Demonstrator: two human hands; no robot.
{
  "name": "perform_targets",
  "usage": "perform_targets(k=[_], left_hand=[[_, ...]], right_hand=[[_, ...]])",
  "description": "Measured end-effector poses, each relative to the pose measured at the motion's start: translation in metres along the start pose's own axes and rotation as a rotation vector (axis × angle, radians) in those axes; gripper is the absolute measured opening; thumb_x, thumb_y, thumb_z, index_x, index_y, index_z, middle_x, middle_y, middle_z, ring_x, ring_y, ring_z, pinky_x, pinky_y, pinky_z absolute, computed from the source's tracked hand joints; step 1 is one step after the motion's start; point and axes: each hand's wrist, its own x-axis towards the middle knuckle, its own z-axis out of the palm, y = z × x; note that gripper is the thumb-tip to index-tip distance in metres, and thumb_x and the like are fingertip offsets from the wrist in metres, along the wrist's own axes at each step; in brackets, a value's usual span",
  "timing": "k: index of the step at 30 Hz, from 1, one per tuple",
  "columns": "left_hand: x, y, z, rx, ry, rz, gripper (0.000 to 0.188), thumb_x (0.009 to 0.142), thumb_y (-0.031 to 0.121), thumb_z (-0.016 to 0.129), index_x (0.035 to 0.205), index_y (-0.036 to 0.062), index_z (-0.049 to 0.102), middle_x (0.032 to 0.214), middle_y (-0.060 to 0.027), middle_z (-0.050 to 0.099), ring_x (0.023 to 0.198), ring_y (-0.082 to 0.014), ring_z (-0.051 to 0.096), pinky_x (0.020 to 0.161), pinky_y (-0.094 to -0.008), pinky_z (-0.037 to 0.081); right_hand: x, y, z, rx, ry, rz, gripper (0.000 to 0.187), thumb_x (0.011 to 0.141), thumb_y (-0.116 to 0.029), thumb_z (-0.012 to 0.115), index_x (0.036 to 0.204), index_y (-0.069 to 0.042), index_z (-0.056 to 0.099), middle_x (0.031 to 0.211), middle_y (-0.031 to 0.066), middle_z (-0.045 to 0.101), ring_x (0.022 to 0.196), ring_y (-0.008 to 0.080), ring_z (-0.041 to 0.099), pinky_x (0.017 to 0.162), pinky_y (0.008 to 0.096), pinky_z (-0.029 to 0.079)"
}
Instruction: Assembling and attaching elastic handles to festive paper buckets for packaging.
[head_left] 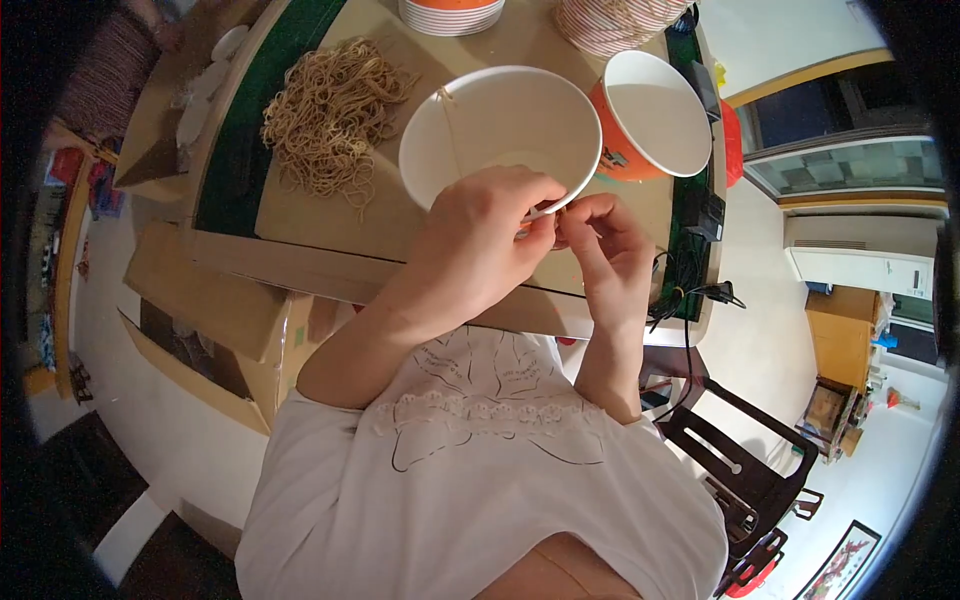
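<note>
A large white-lined paper bucket (pixel 540 110) is tilted in front of me at the table's near edge, its mouth facing up toward me. A thin tan cord (pixel 452 125) is fixed at its far-left rim and runs down inside until my left hand hides it. My left hand (pixel 485 220) is closed on the near rim, thumb and fingers pinching the edge. Just right of it, my right hand (pixel 612 245) has its fingertips pinched together at the outside of the rim, where a bit of tan cord shows between them. The fingers partly hide that spot.
A heap of loose tan cords (pixel 335 120) lies left on the table (pixel 400 225). An orange bucket (pixel 655 115) stands right, stacked buckets (pixel 450 18) and a striped stack (pixel 610 22) behind. Black cables (pixel 680 290) hang at the right edge; a cardboard box (pixel 220 320) stands lower left.
</note>
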Motion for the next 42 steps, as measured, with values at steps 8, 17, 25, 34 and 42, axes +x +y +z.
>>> perform_targets(k=[8,17,25,34,42], left_hand=[[0.000,0.001,0.002,0.031,-0.007,-0.006,0.011,0.075,0.003,0.062,0.085,0.0023,0.057,0.076,-0.0132,0.058,0.072,-0.0317,0.058,0.062,-0.0411,0.046],[-0.001,0.004,-0.003,0.097,-0.156,-0.039,0.019,0.078,0.000,0.062,0.096,0.0009,0.059,0.084,-0.0116,0.060,0.073,-0.0232,0.062,0.063,-0.0312,0.050],[0.001,-0.019,0.002,0.000,-0.282,0.048,0.014,0.081,0.002,0.060,0.095,-0.0001,0.061,0.081,-0.0145,0.062,0.073,-0.0282,0.062,0.064,-0.0345,0.048],[0.004,-0.014,0.013,0.175,-0.312,-0.055,0.004,0.085,0.005,0.055,0.088,0.0020,0.054,0.075,-0.0147,0.061,0.071,-0.0335,0.061,0.061,-0.0411,0.047],[0.004,-0.018,0.018,0.112,-0.180,-0.045,0.008,0.087,0.003,0.050,0.093,0.0045,0.045,0.072,-0.0146,0.059,0.069,-0.0346,0.061,0.058,-0.0421,0.046]], right_hand=[[0.001,0.000,-0.002,-0.056,0.020,0.013,0.004,0.086,-0.001,0.058,0.087,0.001,0.055,0.082,0.0035,0.060,0.077,0.0092,0.060,0.069,0.0215,0.048],[0.003,0.002,-0.009,-0.076,-0.021,0.065,0.004,0.084,0.000,0.058,0.087,0.002,0.056,0.080,0.0035,0.060,0.072,0.0087,0.059,0.066,0.0205,0.047],[-0.004,0.018,-0.024,-0.141,-0.061,0.118,0.005,0.083,0.001,0.057,0.088,0.003,0.058,0.079,0.0041,0.061,0.070,0.0091,0.058,0.064,0.0219,0.047],[-0.010,0.020,-0.029,-0.133,-0.069,0.156,0.008,0.085,0.003,0.057,0.092,0.003,0.056,0.080,0.0053,0.061,0.070,0.0102,0.059,0.063,0.0218,0.048],[-0.031,-0.013,-0.009,-0.264,-0.014,-0.008,0.012,0.085,0.004,0.059,0.096,0.002,0.057,0.088,0.0065,0.063,0.072,0.0109,0.061,0.067,0.0228,0.049]])
